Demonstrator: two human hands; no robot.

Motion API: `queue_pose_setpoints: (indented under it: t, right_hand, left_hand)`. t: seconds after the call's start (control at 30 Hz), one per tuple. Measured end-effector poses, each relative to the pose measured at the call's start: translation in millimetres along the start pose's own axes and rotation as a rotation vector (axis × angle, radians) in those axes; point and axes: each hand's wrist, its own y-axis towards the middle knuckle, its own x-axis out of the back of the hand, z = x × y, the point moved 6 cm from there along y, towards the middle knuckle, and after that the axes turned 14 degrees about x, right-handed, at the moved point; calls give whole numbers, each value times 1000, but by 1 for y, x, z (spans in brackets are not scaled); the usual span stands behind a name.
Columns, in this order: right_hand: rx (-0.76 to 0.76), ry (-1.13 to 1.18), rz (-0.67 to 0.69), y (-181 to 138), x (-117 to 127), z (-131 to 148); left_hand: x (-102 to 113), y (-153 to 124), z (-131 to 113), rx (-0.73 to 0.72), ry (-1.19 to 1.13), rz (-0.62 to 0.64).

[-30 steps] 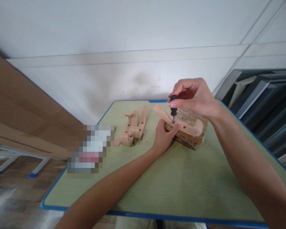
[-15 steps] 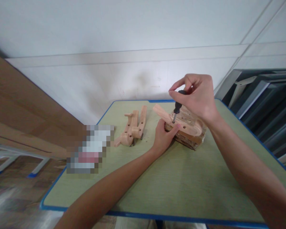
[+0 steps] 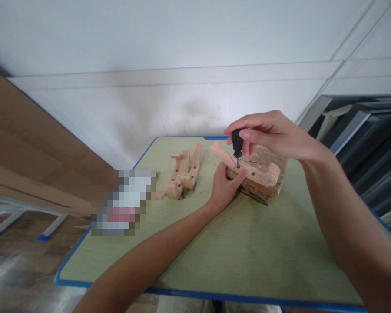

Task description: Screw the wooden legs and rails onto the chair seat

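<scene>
My right hand [image 3: 270, 134] grips a small black-handled screwdriver [image 3: 237, 145], held upright with its tip on a curved pale wooden piece [image 3: 254, 170]. That piece lies on a rough chipboard block [image 3: 267, 191] at the far middle of the green table [image 3: 241, 252]. My left hand [image 3: 224, 186] presses against the near left end of the wooden piece and the block, steadying them. The screw under the tip is too small to see.
Two more pale wooden pieces [image 3: 181, 174] with drilled holes lie to the left of my left hand. A blurred-out object [image 3: 124, 203] sits at the table's left edge. A brown board [image 3: 26, 143] leans on the left; dark metal frames [image 3: 368, 143] stand on the right.
My right hand has turned on the screwdriver handle, the fingers now flatter over the top and the tool upright again. My left hand and the wooden piece have stayed put.
</scene>
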Motion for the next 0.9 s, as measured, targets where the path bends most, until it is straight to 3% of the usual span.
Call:
queue_pose_setpoints:
  t: [0.23,0.67,0.9]
  right_hand:
    - [124,-121,-135,3,11,6]
    - [109,-222,-469,1,17,-3]
    - [13,-35,-469,0,11,-12]
  left_hand:
    - [0,-1,-1,-8,-23,4]
    - [0,-1,-2,-20,-30,12]
    - [0,-1,-4,-24,-30,15]
